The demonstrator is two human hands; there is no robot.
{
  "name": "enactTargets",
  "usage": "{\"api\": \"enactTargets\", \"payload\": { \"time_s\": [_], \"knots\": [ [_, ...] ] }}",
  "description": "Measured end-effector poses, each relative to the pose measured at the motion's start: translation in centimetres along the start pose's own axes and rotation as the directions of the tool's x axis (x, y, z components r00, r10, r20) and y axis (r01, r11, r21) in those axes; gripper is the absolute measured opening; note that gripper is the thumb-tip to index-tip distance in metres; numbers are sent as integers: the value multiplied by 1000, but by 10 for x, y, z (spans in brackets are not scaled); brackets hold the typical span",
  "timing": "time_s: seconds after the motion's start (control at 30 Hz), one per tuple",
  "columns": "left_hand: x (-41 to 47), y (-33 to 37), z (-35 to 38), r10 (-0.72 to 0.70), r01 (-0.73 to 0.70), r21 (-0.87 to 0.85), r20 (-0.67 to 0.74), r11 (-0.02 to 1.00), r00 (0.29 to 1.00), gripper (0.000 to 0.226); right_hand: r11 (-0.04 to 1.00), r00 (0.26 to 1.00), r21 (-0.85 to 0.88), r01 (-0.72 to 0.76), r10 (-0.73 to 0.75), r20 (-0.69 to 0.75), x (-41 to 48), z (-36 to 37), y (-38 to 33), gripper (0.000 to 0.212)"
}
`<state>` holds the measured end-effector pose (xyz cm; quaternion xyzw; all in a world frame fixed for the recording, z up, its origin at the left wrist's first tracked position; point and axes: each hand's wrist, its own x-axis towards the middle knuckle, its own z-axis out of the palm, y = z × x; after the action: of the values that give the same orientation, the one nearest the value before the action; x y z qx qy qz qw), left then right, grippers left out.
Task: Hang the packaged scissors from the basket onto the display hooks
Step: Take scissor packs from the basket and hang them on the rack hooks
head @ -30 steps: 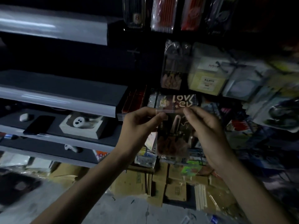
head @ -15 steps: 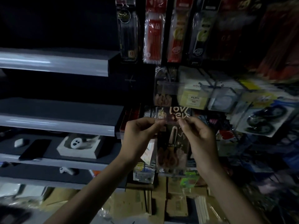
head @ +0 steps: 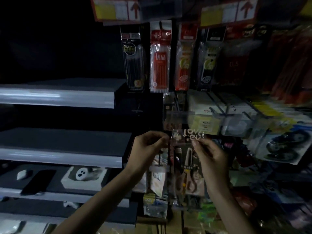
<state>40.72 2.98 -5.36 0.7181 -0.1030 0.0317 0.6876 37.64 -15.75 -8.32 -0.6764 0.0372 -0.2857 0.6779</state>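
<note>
Scissors pack [head: 187, 166], headed "LOVE" in pale letters, is held upright in front of crowded hanging stock. The left hand's [head: 148, 147] grip pinches its top left corner, the right hand's [head: 212, 159] grip its top right. Above, a black pack [head: 133, 61] reads "8" and a red pack [head: 233, 65] reads "0.5". Grey shelves [head: 59, 97] stand left.

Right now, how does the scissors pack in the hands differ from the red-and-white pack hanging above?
The scissors pack is pinched by the left hand and right hand; the red-and-white pack hangs untouched. The scissors pack looks dark with white lettering, the red-and-white pack slimmer and brighter. Both are upright.
</note>
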Motion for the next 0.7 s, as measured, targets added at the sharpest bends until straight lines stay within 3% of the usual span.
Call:
{"api": "enactTargets", "payload": {
  "time_s": [0.1,0.23,0.47,0.7],
  "knots": [
    [14,11,-6,5,-5,-4,-16,1000,1000,13,1000,1000,6,-1,1,-4,3,6,3,4],
    [21,27,-3,-26,24,24,69,999,997,29,1000,1000,-3,-15,15,6,4,7,7,8],
    [19,46,-9,-42,30,75,173,997,984,22,999,1000,-50,-10,11,16,8,0,15,6],
    [11,70,-9,1,7,-36,213,999,977,27,1000,1000,3,-9,9,14,11,13,5,7]
  ]
}}
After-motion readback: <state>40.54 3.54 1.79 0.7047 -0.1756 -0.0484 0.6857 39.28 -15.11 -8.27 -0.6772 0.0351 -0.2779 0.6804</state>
